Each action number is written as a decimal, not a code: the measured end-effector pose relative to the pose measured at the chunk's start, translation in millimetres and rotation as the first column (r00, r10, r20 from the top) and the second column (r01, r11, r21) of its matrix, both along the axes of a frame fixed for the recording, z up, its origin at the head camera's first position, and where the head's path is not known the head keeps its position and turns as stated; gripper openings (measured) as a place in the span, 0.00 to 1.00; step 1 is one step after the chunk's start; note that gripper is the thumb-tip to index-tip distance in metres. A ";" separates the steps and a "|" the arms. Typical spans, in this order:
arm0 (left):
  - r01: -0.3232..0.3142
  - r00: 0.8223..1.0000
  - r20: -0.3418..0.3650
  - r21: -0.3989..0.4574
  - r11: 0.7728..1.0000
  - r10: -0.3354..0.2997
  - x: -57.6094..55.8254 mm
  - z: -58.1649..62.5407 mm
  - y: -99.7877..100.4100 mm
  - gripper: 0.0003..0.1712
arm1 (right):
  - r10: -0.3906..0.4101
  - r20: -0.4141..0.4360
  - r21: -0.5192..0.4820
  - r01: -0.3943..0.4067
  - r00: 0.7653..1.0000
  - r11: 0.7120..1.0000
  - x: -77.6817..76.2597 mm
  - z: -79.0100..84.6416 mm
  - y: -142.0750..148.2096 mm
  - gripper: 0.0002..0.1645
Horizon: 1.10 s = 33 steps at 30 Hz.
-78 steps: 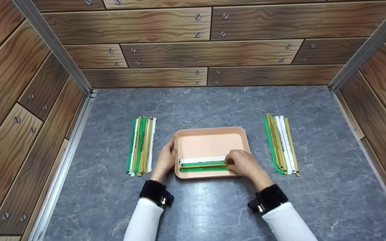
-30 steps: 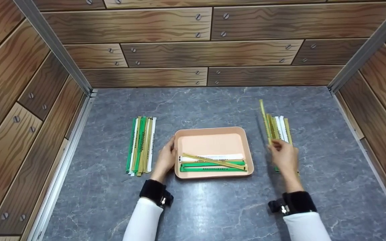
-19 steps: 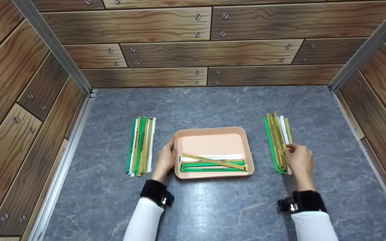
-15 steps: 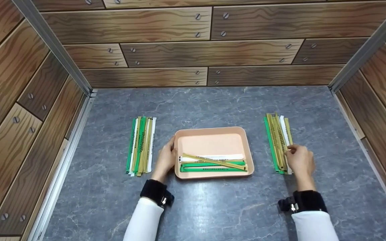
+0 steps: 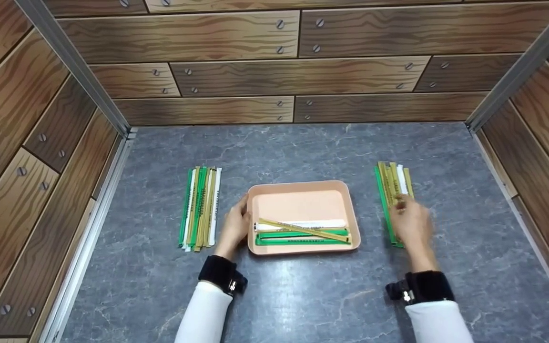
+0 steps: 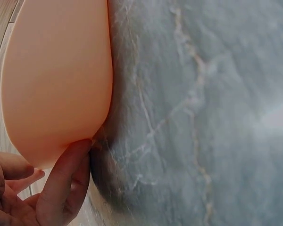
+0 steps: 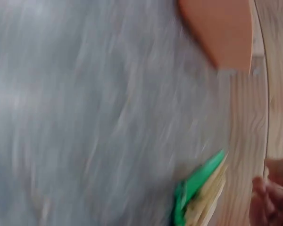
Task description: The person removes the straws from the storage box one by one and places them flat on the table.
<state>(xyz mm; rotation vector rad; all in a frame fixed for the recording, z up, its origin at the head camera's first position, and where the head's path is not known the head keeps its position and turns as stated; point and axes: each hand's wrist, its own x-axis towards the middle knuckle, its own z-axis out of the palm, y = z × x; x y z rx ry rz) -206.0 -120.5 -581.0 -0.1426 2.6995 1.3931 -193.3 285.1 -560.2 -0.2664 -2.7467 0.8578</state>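
Note:
My left hand (image 5: 234, 228) holds the left end of a peach tray (image 5: 303, 186), with its thumb and fingers bent against the outer wall in the left wrist view. Inside the tray, along its near side, lie several slim printed stick packets in white, green and gold; one gold packet (image 5: 303, 230) lies slantwise over the others. Over the near part of the right pile of stick packets (image 5: 386, 186) hovers my right hand (image 5: 412, 226), blurred. Its fingers are loosely bent, with no packet seen between them. That pile is green, gold and white, and the hand hides part of it.
A second pile of green, white and gold stick packets (image 5: 200, 207) lies left of the tray. The grey marbled tabletop (image 5: 284, 152) is bounded by wood-patterned walls (image 5: 236, 109) at the back and both sides.
My right hand went from the tray to the right pile, lifted a gold packet, laid it farther right in that pile, let go and shifted left. The left hand stays at the tray.

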 end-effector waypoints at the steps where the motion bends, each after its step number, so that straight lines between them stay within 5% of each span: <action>1: -0.002 1.000 0.000 -0.002 1.000 0.002 0.1 -0.2 -0.2 0.31 | 0.064 -0.037 -0.002 -0.064 0.997 0.998 -0.9 -0.2 -8.7 0.18; 5: -0.009 1.000 -0.018 -0.006 1.000 0.009 -0.7 -0.7 -0.3 0.31 | 0.322 -0.099 0.014 -0.322 0.942 0.947 -2.2 0.6 -45.5 0.13; 9: -0.014 0.999 -0.034 -0.002 1.000 0.014 -1.7 -1.1 0.2 0.31 | 0.505 -0.017 0.049 -0.504 0.863 0.862 0.9 1.6 -78.0 0.12; 13: -0.010 0.999 -0.044 -0.007 1.000 0.010 -2.2 -2.2 -0.2 0.30 | 0.591 0.103 0.101 -0.600 0.800 0.794 3.6 -1.4 -97.6 0.13; 16: -0.004 0.998 -0.059 -0.014 1.000 0.003 -1.7 -3.9 -1.2 0.30 | 0.612 0.164 0.139 -0.632 0.774 0.762 3.9 -5.1 -104.7 0.13; 21: -0.006 0.998 -0.065 -0.012 1.000 0.005 -0.5 -4.3 -2.3 0.30 | 0.622 0.197 0.191 -0.652 0.758 0.734 3.3 -11.3 -110.5 0.10; 33: -0.003 0.998 -0.066 -0.029 1.000 0.001 -1.6 -5.2 -2.2 0.30 | 0.587 0.162 0.235 -0.608 0.793 0.758 2.4 -18.6 -113.7 0.05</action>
